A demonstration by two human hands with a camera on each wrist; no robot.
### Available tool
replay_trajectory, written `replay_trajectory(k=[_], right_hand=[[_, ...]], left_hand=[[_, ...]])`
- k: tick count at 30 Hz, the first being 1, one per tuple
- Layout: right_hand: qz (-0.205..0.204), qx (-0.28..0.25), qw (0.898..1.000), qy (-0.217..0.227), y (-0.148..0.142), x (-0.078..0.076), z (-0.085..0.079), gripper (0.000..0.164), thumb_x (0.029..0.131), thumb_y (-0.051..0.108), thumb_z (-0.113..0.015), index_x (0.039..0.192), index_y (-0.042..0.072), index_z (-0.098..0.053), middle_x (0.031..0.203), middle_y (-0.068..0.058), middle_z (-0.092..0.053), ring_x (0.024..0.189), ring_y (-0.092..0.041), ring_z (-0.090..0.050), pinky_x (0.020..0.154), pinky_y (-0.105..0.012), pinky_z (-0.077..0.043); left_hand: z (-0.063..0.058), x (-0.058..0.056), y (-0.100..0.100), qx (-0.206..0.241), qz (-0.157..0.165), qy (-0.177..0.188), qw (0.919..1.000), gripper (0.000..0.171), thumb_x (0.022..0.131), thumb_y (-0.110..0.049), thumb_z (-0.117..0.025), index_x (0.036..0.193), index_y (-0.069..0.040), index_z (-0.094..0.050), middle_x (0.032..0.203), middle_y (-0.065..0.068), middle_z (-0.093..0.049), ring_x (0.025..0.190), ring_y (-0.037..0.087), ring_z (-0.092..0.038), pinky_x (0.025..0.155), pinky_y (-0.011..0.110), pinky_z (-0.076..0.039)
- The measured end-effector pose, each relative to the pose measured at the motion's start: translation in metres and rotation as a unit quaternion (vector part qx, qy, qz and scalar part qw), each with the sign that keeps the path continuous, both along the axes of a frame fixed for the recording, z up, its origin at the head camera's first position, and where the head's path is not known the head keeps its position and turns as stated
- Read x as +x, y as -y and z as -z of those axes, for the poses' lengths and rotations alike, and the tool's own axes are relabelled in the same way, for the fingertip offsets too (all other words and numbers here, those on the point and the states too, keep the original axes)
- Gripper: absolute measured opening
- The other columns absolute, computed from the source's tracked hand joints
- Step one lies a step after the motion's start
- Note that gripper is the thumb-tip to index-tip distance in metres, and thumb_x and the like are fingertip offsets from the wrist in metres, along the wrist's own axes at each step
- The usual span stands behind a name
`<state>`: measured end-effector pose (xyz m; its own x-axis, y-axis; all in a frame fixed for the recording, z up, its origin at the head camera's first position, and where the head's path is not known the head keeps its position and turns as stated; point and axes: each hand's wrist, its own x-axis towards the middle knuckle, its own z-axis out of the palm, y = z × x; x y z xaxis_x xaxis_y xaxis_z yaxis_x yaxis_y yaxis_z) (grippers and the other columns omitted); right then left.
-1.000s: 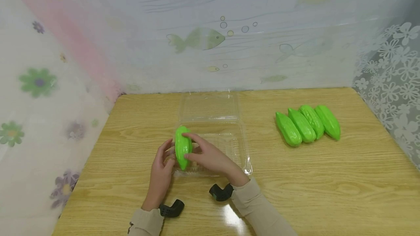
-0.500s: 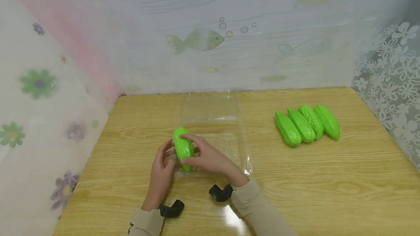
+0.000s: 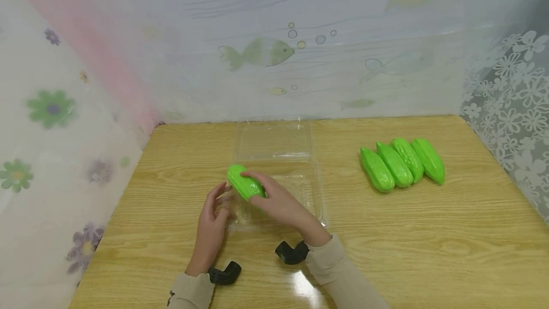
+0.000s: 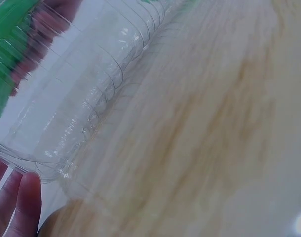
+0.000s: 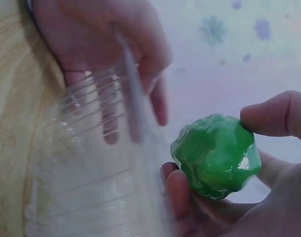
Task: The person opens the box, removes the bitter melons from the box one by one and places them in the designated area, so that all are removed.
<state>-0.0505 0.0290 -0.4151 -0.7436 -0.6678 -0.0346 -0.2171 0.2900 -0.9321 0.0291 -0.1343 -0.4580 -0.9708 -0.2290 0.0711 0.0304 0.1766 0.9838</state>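
A glossy bright green toy bitter melon (image 3: 243, 184), ridged and bumpy, is gripped by my right hand (image 3: 283, 206). It hangs tilted over the left part of a clear plastic clamshell box (image 3: 318, 194). In the right wrist view, thumb and fingers wrap around the bitter melon (image 5: 214, 158), seen from one end. My left hand (image 3: 212, 218) stands at the box's left side with relaxed, extended fingers. Through the left wrist camera, its fingers (image 4: 27, 197) lie right at the rim of the clear box (image 4: 86, 94). In the right wrist view some of them show through the wall.
The box's lid (image 3: 274, 138) is folded back toward the wall. Several more green toy bitter melons (image 3: 394, 163) lie side by side at the table's right. The wooden table (image 3: 407, 242) meets a fish-patterned curtain (image 3: 257, 85) at its far edge.
The bitter melon has turned from nearly upright to a slant, its lower end swinging right with my right hand. My left hand stays in place at the box.
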Motion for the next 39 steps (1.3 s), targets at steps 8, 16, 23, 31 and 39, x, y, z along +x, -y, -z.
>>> replay_trajectory(k=[8,16,23,31,39], right_hand=[[0.021,0.017,0.999,-0.017,-0.008,0.004,-0.019,0.047,0.087,0.026,-0.047,0.131,0.039,-0.037,0.127,0.005,-0.041,0.095,-0.018,-0.048,0.073,-0.033,-0.043],[0.054,0.03,0.997,-0.041,-0.02,0.001,-0.028,0.04,0.088,0.037,-0.051,0.127,0.04,-0.041,0.124,0.005,-0.045,0.096,-0.017,-0.048,0.073,-0.034,-0.043],[0.075,0.011,0.997,-0.017,-0.031,-0.002,-0.039,0.04,0.085,0.036,-0.057,0.122,0.04,-0.043,0.12,0.003,-0.046,0.092,-0.02,-0.05,0.067,-0.033,-0.045],[0.097,0.007,0.995,-0.031,-0.048,-0.01,-0.042,0.039,0.085,0.039,-0.058,0.12,0.04,-0.043,0.116,0.002,-0.046,0.089,-0.02,-0.052,0.065,-0.033,-0.046],[0.12,0.002,0.992,-0.03,-0.067,-0.018,-0.047,0.042,0.083,0.045,-0.057,0.121,0.04,-0.041,0.119,0.003,-0.045,0.088,-0.022,-0.051,0.064,-0.034,-0.045]], left_hand=[[0.0,0.0,0.0,0.005,0.001,-0.006,1.0,0.049,0.091,0.0,-0.038,0.137,-0.012,-0.031,0.131,0.006,-0.041,0.114,0.027,-0.043,0.07,0.03,-0.049],[0.001,0.001,0.0,0.012,0.005,-0.021,0.9997,0.05,0.089,0.001,-0.039,0.136,-0.013,-0.033,0.132,0.009,-0.04,0.114,0.028,-0.044,0.068,0.028,-0.049],[0.001,0.0,0.0,0.017,0.008,-0.02,0.9996,0.048,0.091,0.001,-0.039,0.136,-0.012,-0.032,0.133,0.01,-0.039,0.115,0.03,-0.043,0.068,0.029,-0.049],[0.0,0.0,-0.001,0.018,0.005,-0.024,0.9995,0.046,0.092,0.0,-0.039,0.136,-0.01,-0.032,0.132,0.01,-0.039,0.114,0.03,-0.043,0.067,0.031,-0.049],[0.002,0.0,-0.001,0.028,0.006,-0.024,0.9993,0.046,0.092,0.0,-0.039,0.136,-0.01,-0.032,0.132,0.011,-0.039,0.114,0.03,-0.043,0.067,0.031,-0.049]])
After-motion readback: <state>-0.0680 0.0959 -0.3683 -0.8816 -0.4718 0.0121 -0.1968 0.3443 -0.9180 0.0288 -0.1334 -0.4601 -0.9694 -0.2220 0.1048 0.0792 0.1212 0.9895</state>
